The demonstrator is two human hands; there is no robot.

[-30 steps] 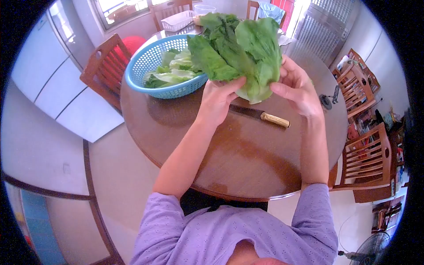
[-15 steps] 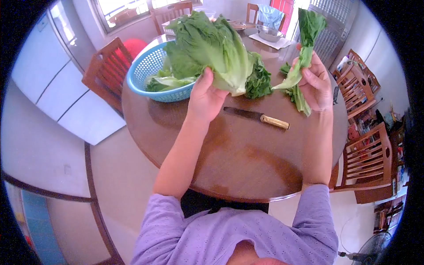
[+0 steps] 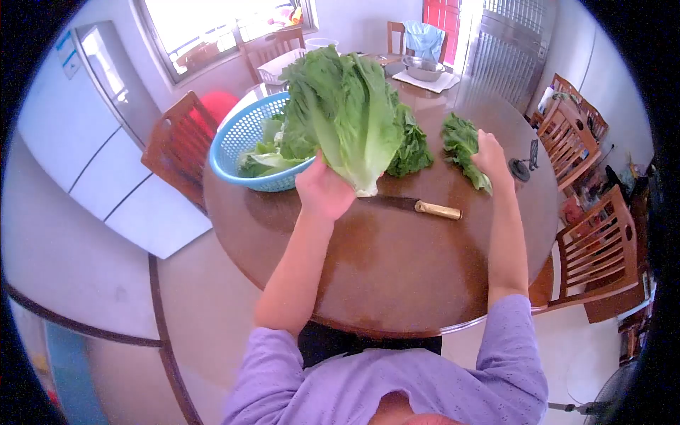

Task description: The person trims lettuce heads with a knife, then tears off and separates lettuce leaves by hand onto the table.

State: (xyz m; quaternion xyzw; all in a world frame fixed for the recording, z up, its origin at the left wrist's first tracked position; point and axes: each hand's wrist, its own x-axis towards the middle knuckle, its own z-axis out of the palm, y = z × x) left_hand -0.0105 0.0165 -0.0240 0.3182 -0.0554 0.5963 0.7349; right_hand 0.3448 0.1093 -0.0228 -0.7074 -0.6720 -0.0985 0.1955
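My left hand (image 3: 324,190) grips a head of green lettuce (image 3: 347,113) by its pale base and holds it upright above the round wooden table (image 3: 397,262). My right hand (image 3: 491,157) rests on a pile of torn lettuce leaves (image 3: 460,145) lying on the table to the right, with a leaf under its fingers. A knife with a wooden handle (image 3: 425,207) lies on the table between my hands. Dark leaves (image 3: 414,149) lie behind the lettuce head.
A blue plastic basket (image 3: 241,142) with lettuce pieces stands at the table's left. A metal bowl (image 3: 422,68) and a white tray (image 3: 280,67) sit at the far side. Wooden chairs (image 3: 177,134) ring the table; a small black object (image 3: 523,168) lies right.
My right hand pulled a leaf off the lettuce head, swung it right and brought it down onto the leaf pile. My left hand kept hold of the head and raised it slightly.
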